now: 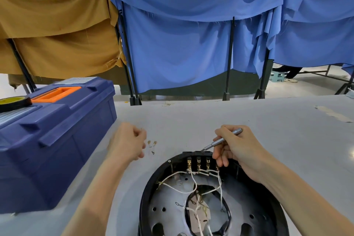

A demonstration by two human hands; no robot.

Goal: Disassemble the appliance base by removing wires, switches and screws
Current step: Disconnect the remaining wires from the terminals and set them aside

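The black round appliance base [153, 182] lies open on the table in front of me, with white wires [193, 182] running from a row of switch terminals [199, 163] at its far rim. My right hand [237, 151] grips a slim silver screwdriver [222, 141], whose tip sits just above the far rim. My left hand [127, 142] hovers left of the base with curled fingers; I cannot see anything in it. Small brass screws and ring terminals [152, 144] lie on the table just right of it.
A blue toolbox [57, 136] with an orange handle stands at the left, a roll of yellow tape [14, 102] on its lid. The grey table [268, 124] stretches right. Blue and tan cloth screens [182, 44] hang behind it.
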